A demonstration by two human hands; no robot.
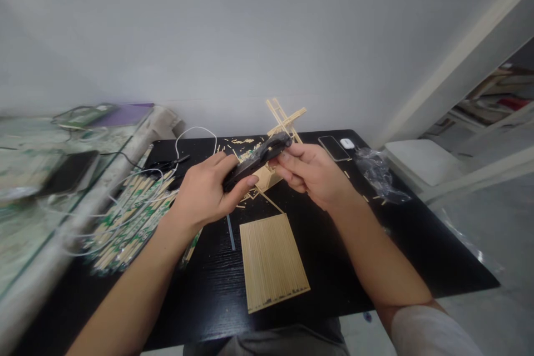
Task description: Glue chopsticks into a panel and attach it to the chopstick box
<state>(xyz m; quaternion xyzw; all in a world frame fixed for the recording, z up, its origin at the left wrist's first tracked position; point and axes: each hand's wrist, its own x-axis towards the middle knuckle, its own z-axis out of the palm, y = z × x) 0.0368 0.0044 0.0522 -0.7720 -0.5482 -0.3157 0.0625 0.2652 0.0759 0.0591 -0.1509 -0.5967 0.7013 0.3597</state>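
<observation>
Both hands hold one long black tool (257,158), possibly a glue gun, above a black table (417,245). My left hand (204,192) is wrapped round its lower end, thumb pressed along the side. My right hand (311,173) pinches its upper end with bent fingers. Just behind the tool stands a small structure of wooden sticks (283,122). A flat panel of glued sticks (272,261) lies on the table below my hands.
Wrapped chopsticks in green-and-white sleeves (129,217) are heaped at the left with white cables (179,147) over them. A phone (334,147) and a small white object (347,143) lie at the back right, crumpled clear plastic (377,175) beside them. Loose stick offcuts litter the middle.
</observation>
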